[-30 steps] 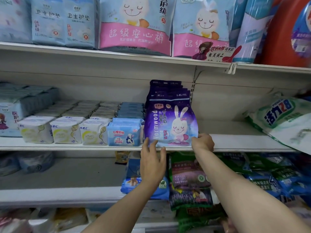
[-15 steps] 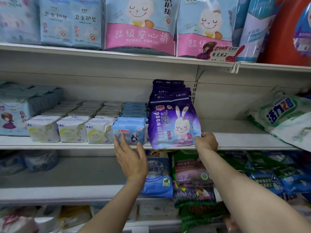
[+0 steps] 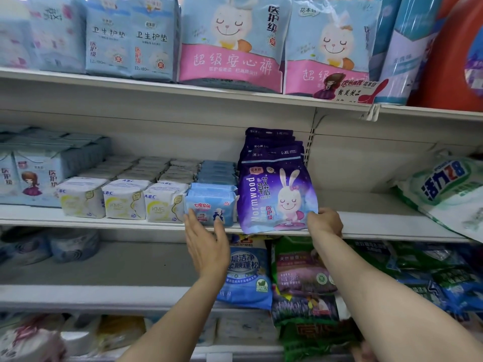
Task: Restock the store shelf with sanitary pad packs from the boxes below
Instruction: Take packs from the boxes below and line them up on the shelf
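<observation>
On the white metal store shelf (image 3: pixel 366 231) we pinch the glossy purple pad pack (image 3: pixel 277 197) upright at its lower corner with our right hand (image 3: pixel 325 222), left hand (image 3: pixel 206 244) flat-fingered before the soft blue pack (image 3: pixel 209 209)

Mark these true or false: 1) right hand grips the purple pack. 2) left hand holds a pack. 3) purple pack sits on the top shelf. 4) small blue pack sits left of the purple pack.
1) True: the right hand grips the purple pack at its lower right corner.
2) False: the left hand is open, holding nothing.
3) False: it stands on the middle shelf.
4) True: the small blue pack is beside it.
</observation>
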Motion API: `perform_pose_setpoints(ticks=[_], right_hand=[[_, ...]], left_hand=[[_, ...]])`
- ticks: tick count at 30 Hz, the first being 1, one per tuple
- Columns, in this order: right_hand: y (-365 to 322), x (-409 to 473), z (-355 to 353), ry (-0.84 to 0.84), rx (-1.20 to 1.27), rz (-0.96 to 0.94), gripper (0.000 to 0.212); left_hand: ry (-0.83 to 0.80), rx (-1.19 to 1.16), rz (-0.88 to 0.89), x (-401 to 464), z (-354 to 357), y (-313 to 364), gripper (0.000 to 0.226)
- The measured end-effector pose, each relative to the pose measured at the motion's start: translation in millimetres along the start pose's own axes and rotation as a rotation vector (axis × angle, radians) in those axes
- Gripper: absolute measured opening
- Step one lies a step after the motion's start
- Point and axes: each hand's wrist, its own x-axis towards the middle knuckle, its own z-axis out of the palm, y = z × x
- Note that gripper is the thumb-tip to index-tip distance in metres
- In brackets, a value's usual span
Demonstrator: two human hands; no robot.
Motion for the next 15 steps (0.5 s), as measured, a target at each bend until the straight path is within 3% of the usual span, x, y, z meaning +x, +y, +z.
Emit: perform_pose_setpoints(ticks=[6, 10, 15], right_hand=[[0.6, 4.9, -3.7, 0.014, 0.02, -0.015, 0.022], [-1.7, 5.1, -7.2, 0.018, 0.07, -0.031, 0.026], [-1.9, 8.0, -9.7, 0.01, 0.1, -0.038, 0.025]], left_hand=[[-0.001, 0.07, 0.034, -5.7, 0.6, 4.3, 0.072], [-0.019, 0.107, 0.261, -24.8, 6.7, 16.9, 0.07], [-0.293, 0.102, 0.309, -40.7, 26.6, 31.4, 0.051]])
